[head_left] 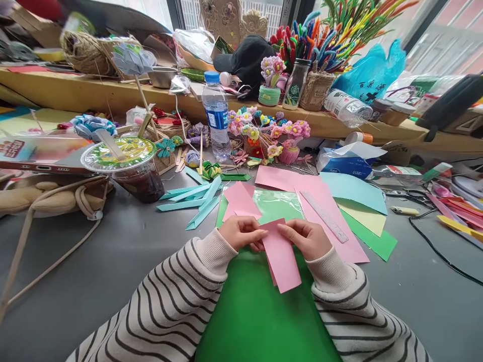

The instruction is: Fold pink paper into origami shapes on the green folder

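Observation:
A folded sheet of pink paper is pinched between my two hands, its lower end hanging toward me with the layers slightly apart. My left hand grips its upper left edge, thumb on top. Across from it, my right hand holds the upper right edge between thumb and fingers. Beneath both hands lies a green mat with a clear, shiny surface toward its far end. Just beyond my left hand are more pink paper pieces, overlapping on the mat.
Folded light-blue paper strips lie to the left, near a lidded drink cup. A ruler rests on a large pink sheet at right. A water bottle stands behind, and a black cable curves along the right.

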Demonstrator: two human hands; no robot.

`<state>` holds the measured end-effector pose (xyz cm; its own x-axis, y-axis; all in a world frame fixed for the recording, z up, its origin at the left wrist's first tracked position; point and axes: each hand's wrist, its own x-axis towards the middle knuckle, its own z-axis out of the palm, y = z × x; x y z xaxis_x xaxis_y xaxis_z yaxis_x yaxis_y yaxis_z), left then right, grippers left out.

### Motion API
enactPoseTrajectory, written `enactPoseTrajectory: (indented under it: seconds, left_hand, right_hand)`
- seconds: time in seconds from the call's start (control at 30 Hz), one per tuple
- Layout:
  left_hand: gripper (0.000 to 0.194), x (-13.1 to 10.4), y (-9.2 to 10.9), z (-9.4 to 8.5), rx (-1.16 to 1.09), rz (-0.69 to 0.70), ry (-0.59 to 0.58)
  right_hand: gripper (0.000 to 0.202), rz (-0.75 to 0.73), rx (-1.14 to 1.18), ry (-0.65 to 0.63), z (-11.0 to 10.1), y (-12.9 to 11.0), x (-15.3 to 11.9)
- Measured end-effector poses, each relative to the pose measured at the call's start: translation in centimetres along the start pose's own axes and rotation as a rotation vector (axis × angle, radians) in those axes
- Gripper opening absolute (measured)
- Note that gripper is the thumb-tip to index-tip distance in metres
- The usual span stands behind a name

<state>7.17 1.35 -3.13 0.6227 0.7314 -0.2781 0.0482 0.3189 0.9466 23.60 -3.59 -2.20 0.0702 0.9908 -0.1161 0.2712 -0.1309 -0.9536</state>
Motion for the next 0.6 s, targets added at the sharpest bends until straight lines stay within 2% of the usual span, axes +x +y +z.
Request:
enactPoseTrajectory:
  seconds: [0.17,0.33,0.43,0.6]
  left_hand:
    - [0.027,-0.13,0.08,0.04,0.028,0.018,-0.07]
    - [0.02,-0.22,0.21,0.07,0.11,0.097,-0.063]
    - [0.018,-0.18,0.0,0.02,0.165,0.114,-0.074]
    - [0.02,-0.24,-0.31,-0.17,0.196,0.164,0.012]
  right_hand:
    - [0.029,-0.01,-0.097,-0.026,-0.03,-0.08,-0.15]
    - [0.027,-0.057,-0.213,-0.145,0.28,-0.01,-0.41]
    - [0.026,-0.064,-0.236,-0.166,0.54,0.11,-0.51]
    - [0.024,-0.012,-0.18,-0.193,0.18,0.01,-0.42]
